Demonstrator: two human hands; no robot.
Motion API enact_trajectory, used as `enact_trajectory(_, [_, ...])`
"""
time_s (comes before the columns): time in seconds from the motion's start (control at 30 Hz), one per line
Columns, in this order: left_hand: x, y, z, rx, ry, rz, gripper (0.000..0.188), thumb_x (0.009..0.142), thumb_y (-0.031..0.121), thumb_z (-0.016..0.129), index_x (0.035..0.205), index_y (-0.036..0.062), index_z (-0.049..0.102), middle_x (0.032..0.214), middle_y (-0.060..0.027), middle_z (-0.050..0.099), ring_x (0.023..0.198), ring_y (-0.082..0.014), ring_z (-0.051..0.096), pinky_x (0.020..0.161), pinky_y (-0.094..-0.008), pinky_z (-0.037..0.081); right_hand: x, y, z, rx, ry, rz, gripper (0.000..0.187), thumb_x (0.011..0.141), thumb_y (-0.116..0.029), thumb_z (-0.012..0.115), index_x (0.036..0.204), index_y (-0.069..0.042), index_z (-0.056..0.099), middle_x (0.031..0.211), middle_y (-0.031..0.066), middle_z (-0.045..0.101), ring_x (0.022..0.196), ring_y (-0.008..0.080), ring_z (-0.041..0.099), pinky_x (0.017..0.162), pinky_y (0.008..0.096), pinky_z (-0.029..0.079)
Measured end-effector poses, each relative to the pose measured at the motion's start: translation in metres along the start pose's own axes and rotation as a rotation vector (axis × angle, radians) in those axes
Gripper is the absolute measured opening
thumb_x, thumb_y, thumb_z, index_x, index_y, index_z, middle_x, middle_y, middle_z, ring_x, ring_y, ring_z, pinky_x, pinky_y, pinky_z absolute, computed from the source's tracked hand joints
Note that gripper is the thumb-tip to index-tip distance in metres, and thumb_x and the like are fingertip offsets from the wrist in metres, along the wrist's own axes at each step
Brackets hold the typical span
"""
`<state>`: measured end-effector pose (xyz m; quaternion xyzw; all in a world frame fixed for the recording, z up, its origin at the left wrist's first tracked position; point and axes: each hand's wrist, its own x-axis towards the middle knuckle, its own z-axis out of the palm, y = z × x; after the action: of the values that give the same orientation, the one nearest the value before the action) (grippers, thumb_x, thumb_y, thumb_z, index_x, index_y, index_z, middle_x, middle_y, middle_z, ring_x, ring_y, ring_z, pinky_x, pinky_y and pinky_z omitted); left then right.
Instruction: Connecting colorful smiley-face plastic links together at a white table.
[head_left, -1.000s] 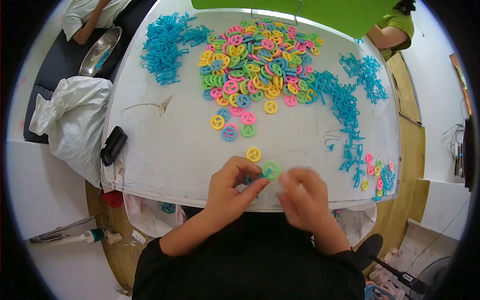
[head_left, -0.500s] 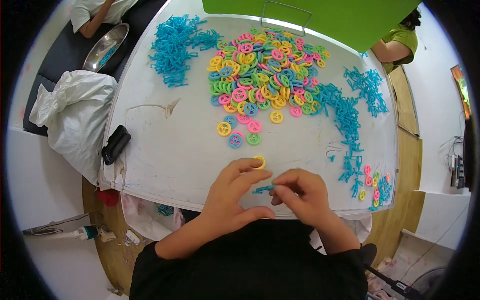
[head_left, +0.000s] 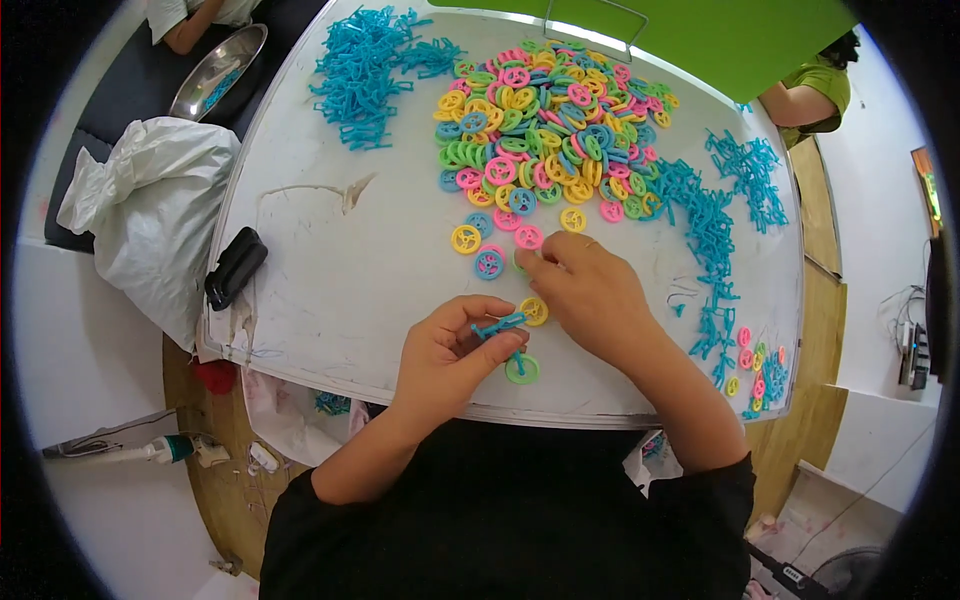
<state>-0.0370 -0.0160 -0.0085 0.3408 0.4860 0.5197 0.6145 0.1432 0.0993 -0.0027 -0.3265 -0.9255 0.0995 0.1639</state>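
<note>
My left hand (head_left: 440, 360) pinches a blue plastic frame piece (head_left: 500, 326) between thumb and fingers, above the near part of the white table. Just below its fingertips is a green toy wheel (head_left: 523, 370), with a blue stem reaching down to it; whether they are joined I cannot tell. Close by lies a yellow wheel (head_left: 535, 311). My right hand (head_left: 595, 295) reaches forward, fingertips closed on another green wheel (head_left: 519, 262) that they mostly cover. Pink (head_left: 528, 237) and blue wheels (head_left: 489, 265) lie beside these fingers.
A large heap of coloured wheels (head_left: 560, 120) fills the table's far middle. Blue pieces are piled at the far left (head_left: 365, 80) and right (head_left: 710, 230). A black tray (head_left: 236, 268) rests on the left edge, beside a white sack (head_left: 150, 220). Another person's arm (head_left: 800, 105) shows far right.
My right hand has moved forward from beside the left hand to a green wheel. The blue piece is now in my left hand, which has closed. A green wheel now shows beneath it.
</note>
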Motion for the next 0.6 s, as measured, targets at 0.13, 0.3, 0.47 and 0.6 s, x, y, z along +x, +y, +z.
enact_trajectory(0.13, [-0.002, 0.0, -0.001, -0.024, -0.016, 0.005, 0.027, 0.092, 0.0, 0.067, 0.119, -0.0023, 0.061, 0.1, -0.0129, 0.072, 0.092, -0.0176, 0.069, 0.082, -0.0304, 0.056, -0.01, 0.0, 0.0, -0.054, -0.017, -0.047, 0.036, 0.073, -0.008, 0.074, 0.109, -0.008, 0.067, 0.1, 0.0072, 0.06, 0.092, 0.0265, 0.062, 0.071, 0.0369, 0.052])
enact_trajectory(0.3, [-0.002, -0.003, -0.001, -0.01, -0.027, -0.011, 0.024, 0.094, 0.002, 0.065, 0.117, -0.0023, 0.063, 0.099, -0.012, 0.072, 0.09, -0.017, 0.069, 0.081, -0.0299, 0.056, -0.04, 0.001, -0.009, -0.034, 0.049, -0.036, 0.036, 0.073, -0.007, 0.074, 0.108, -0.005, 0.065, 0.104, 0.0093, 0.062, 0.094, 0.0286, 0.062, 0.074, 0.0375, 0.053])
enact_trajectory(0.47, [0.0, -0.006, 0.012, -0.023, -0.055, 0.028, 0.022, 0.096, 0.004, 0.062, 0.117, -0.0016, 0.063, 0.099, -0.0118, 0.072, 0.091, -0.0168, 0.069, 0.081, -0.0296, 0.055, -0.045, 0.004, -0.009, -0.122, 0.065, -0.003, 0.037, 0.074, -0.003, 0.072, 0.11, 0.0, 0.065, 0.103, 0.0131, 0.065, 0.092, 0.0315, 0.065, 0.073, 0.0367, 0.055])
enact_trajectory(0.6, [0.0, -0.008, 0.02, -0.037, -0.081, 0.038, 0.021, 0.097, 0.004, 0.062, 0.117, -0.0021, 0.062, 0.102, -0.011, 0.071, 0.094, -0.0155, 0.068, 0.081, -0.0279, 0.055, -0.052, 0.013, -0.02, 0.112, 0.077, 0.093, 0.029, 0.081, -0.003, 0.071, 0.109, 0.002, 0.065, 0.106, 0.0134, 0.067, 0.096, 0.028, 0.066, 0.073, 0.0368, 0.056])
